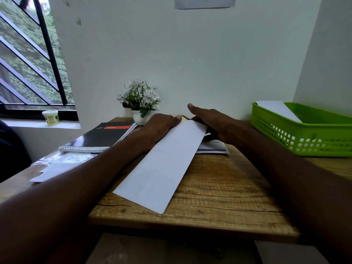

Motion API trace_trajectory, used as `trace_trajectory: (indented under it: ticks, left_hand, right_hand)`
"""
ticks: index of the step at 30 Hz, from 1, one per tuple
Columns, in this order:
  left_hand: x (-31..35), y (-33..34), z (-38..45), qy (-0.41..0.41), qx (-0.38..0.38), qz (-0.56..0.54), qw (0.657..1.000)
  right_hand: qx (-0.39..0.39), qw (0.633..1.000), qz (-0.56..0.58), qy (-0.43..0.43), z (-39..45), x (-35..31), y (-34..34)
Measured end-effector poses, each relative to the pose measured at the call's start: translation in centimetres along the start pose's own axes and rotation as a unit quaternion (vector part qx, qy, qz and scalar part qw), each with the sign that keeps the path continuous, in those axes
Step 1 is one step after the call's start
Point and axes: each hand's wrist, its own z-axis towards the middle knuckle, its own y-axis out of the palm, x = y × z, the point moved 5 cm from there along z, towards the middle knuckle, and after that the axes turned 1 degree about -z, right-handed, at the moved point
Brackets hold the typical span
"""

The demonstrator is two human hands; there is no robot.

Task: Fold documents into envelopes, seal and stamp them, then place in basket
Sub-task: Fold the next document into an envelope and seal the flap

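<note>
My left hand pinches the envelope at its far end; my right hand lies flat, fingers straight. I judge the envelope could slide crooked on the table.

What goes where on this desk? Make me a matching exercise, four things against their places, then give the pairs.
Things:
1. green basket
2. flower pot
3. spiral notebook
4. small jar

Places:
A. on the window sill
B. at the table's right edge, with a white envelope inside
C. against the wall, beyond the left hand
D. left of the hands, lying flat on the table

Pairs: 1-B, 2-C, 3-D, 4-A
</note>
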Motion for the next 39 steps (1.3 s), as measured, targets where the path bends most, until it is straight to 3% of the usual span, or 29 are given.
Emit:
trace_trajectory:
  ticks: [7,11,15,18,25,31,39]
  left_hand:
    - [-0.1,-0.6,-0.1,-0.055,0.015,-0.095,0.994]
    - [-0.1,0.1,-0.3,-0.056,-0.019,-0.139,0.989]
    - [0.2,-0.3,-0.3,-0.039,0.008,-0.117,0.992]
    - [0.1,-0.5,-0.5,-0.07,0.024,-0.143,0.987]
    - [0.3,-0.4,-0.7,-0.071,0.031,-0.159,0.984]
    - [-0.1,-0.1,-0.9,-0.089,-0.016,-0.166,0.982]
    - [0.6,-0.7,-0.7,-0.025,0.022,-0.108,0.994]
  right_hand:
    - [-0.025,0.987,0.158,-0.029,0.2,0.0,-0.2]
    - [-0.038,0.986,0.16,-0.029,0.3,0.1,0.0]
    - [-0.081,0.986,0.146,-0.006,0.3,0.4,0.1]
    - [-0.117,0.986,0.116,0.008,0.0,0.4,0.5]
    - [-0.043,0.985,0.161,-0.039,0.3,0.2,0.7]
    - [-0.049,0.981,0.183,-0.049,0.1,-0.3,1.4]
    - [-0.079,0.983,0.165,0.008,0.5,0.6,-0.4]
